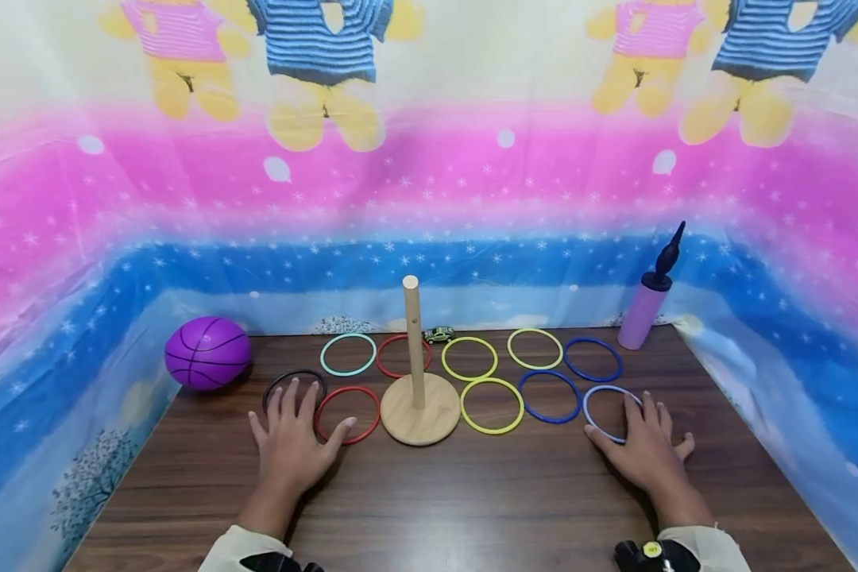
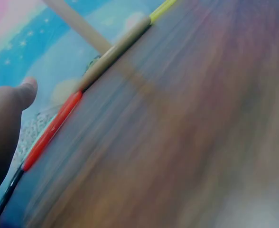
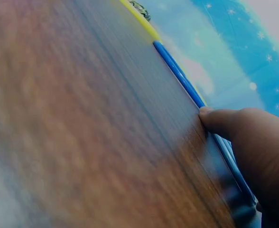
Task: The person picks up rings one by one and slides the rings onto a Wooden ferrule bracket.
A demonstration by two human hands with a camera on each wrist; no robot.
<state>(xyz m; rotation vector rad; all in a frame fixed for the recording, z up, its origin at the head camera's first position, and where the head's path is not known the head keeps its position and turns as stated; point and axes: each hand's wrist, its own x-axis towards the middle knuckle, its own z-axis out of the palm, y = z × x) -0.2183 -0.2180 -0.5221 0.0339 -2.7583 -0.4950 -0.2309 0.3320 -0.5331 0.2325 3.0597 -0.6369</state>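
On the dark brown wood-grain tabletop [image 1: 436, 504], the left hand [image 1: 293, 441] is spreading its fingers apart at the lower left of the frame. Its fingertips are reaching over the near side of a thin black ring [image 1: 295, 372], and its thumb is pointing across the near right side of a glossy red ring [image 1: 349, 388]; whether it is touching either, I cannot tell.

At the lower right, the right hand [image 1: 647, 449] is holding its fingers apart too, its thumb and index finger lying over the near and right edges of a pale blue ring [image 1: 604, 388]. That ring is lying flat, right of centre.

A pale wooden peg stand with a round base [image 1: 416, 357] is standing upright at the centre. Just right of its base, a bright yellow ring [image 1: 492, 432] is lying beside a dark blue ring [image 1: 550, 421]. A purple ball with black lines [image 1: 207, 353] is sitting at centre left, and a lilac pump with a black nozzle [image 1: 642, 314] is standing at centre right.
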